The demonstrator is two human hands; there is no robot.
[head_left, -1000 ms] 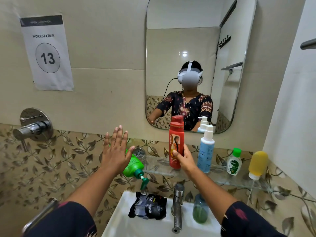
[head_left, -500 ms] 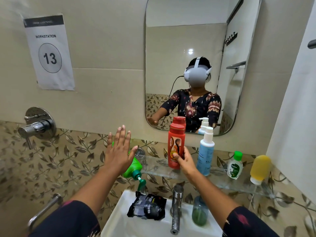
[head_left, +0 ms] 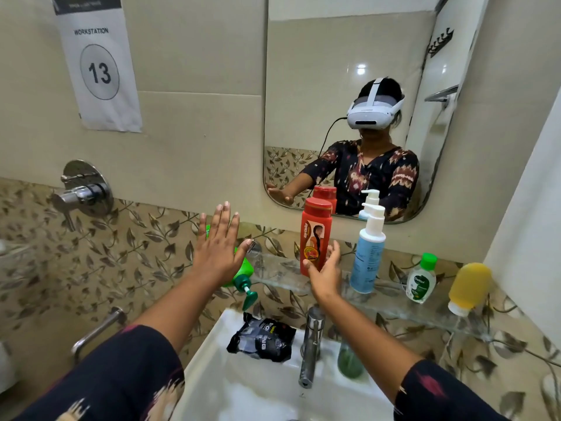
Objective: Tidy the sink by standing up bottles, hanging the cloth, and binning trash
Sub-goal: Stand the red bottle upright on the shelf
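In the head view, a clear glass shelf point(head_left: 391, 302) fixed to the leaf-patterned tile wall serves as the landmark. A tall red plastic bottle point(head_left: 314, 235) stands upright on the shelf's left part. Further right along the shelf stand a light blue pump bottle point(head_left: 368, 253), a small clear sanitiser bottle with a green cap point(head_left: 421, 281) and a yellow squeeze bottle point(head_left: 469, 287) resting cap-down. At the shelf's left end a green pump bottle point(head_left: 243, 275) tilts with its nozzle pointing down, mostly hidden.

The right hand point(head_left: 323, 270) is just in front of the red bottle, fingers spread and curled loosely, gripping nothing; whether the thumb touches the bottle cannot be told. The left hand point(head_left: 217, 247) is raised flat, fingers straight and apart, empty, in front of the green bottle.

Below the shelf, a white ceramic sink point(head_left: 224, 366) holds a crumpled black wrapper point(head_left: 261, 340) on its rim beside a chrome tap point(head_left: 310, 349). A small green-tinted bottle point(head_left: 349, 360) stands right of the tap.
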